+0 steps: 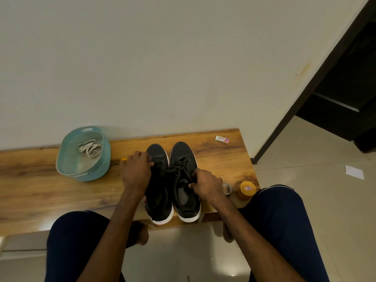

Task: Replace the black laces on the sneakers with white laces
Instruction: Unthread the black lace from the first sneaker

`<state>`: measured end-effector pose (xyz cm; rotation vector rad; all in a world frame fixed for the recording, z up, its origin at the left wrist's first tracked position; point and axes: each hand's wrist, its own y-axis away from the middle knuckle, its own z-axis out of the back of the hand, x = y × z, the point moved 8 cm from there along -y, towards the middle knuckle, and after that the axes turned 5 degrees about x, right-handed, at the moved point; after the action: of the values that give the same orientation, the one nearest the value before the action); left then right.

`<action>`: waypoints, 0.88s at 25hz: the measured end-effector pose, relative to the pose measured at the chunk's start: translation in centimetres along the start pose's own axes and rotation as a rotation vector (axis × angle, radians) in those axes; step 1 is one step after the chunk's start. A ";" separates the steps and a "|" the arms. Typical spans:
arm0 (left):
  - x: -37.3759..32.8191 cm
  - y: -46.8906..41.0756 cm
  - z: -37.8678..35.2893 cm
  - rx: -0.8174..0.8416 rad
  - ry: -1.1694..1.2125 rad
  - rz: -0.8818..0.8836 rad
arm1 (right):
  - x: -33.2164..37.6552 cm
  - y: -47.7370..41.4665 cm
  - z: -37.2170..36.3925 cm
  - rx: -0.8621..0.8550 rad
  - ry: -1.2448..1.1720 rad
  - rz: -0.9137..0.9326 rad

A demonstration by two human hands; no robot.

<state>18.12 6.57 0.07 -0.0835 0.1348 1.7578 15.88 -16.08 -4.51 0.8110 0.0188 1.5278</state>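
Two black sneakers with white soles stand side by side on a wooden bench (30,186), toes toward the wall: the left sneaker (158,200) and the right sneaker (186,200). Black laces (175,166) run across both shoes. My left hand (135,171) pinches a lace at the left sneaker's eyelets. My right hand (205,183) grips a lace end at the right sneaker's tongue. White laces (90,150) lie coiled in a teal basket (101,171) left of the shoes.
A small eraser box (222,139) lies at the bench's back right. A roll of tape (227,188) and a yellow-lidded jar (247,189) sit by my right hand. My knees flank the bench's front edge. A paper scrap (354,171) lies on the tiled floor.
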 end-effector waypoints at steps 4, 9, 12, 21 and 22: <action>-7.0 1.6 -3.0 0.099 -0.044 -0.356 | 0.1 0.0 -0.1 -0.006 0.025 0.015; -6.3 1.6 -1.5 -0.061 -0.095 -0.299 | -0.2 -0.3 -0.2 -0.005 0.033 0.006; -2.2 0.5 3.7 -0.259 0.067 -0.075 | -0.4 -0.6 -0.1 -0.012 0.047 -0.002; 4.0 0.1 2.7 0.031 0.148 0.170 | -0.3 -0.4 0.2 -0.006 -0.008 0.026; 3.3 0.4 2.0 0.077 0.141 0.146 | -0.1 -0.5 0.8 -0.025 -0.043 0.052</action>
<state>17.15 9.98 1.61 -0.1451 0.3177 1.8904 16.72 -16.44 -4.21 0.8298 -0.0533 1.5558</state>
